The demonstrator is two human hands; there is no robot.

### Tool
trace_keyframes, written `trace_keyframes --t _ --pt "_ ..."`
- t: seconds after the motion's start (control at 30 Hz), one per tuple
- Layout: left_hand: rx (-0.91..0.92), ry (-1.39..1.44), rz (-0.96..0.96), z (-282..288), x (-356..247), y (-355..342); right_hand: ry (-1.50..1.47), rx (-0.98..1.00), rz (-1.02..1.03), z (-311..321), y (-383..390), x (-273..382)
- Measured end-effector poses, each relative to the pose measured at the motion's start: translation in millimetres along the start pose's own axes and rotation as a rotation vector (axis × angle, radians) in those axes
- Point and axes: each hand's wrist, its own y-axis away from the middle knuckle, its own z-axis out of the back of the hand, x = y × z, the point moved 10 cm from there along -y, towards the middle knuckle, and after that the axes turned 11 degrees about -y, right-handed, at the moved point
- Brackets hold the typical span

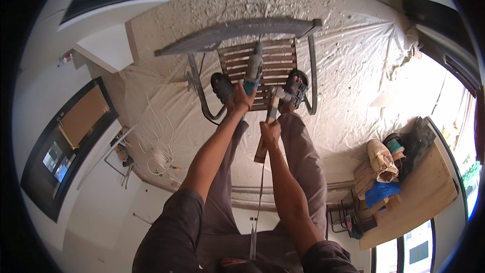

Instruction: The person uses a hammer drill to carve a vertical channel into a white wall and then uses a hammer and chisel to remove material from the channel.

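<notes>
My left hand (pixel 243 96) is closed on a teal-and-grey power drill (pixel 253 71), which points away from me over the slatted seat of a chair (pixel 235 58). My right hand (pixel 270 131) grips the wooden handle of a hammer (pixel 273 108); its metal head is up beside the drill. My feet, in black sandals (pixel 222 87), stand on the chair seat, one either side of the tools. A dark board or backrest (pixel 192 44) crosses the chair's far end. A thin strap or cord hangs from near my right hand toward my waist.
Plastic sheeting (pixel 353 81) strewn with rubble covers the floor around the chair. Coiled white cable (pixel 160 156) lies at the left. Sacks (pixel 380 159), a blue bag and a wooden board (pixel 419 197) are at the lower right. A dark-framed window (pixel 81 121) is on the left wall.
</notes>
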Motion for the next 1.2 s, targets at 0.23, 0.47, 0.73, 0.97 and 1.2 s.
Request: trace_keyframes --t 0.23,0.47,0.73,0.97,1.2 --pt "0.701 0.86 0.442 25 -42 225 0.041 0.43 0.071 21 119 39" --pt "0.199 0.529 0.18 193 -62 246 -0.45 0.646 -0.059 126 246 139" --pt "0.222 1.195 0.461 352 -122 302 0.069 0.362 0.376 290 119 215" --pt "0.005 1.225 0.47 420 -93 401 0.214 0.476 0.073 394 96 90" --pt "-0.119 1.587 0.548 464 -21 421 0.205 0.453 0.057 376 165 146"
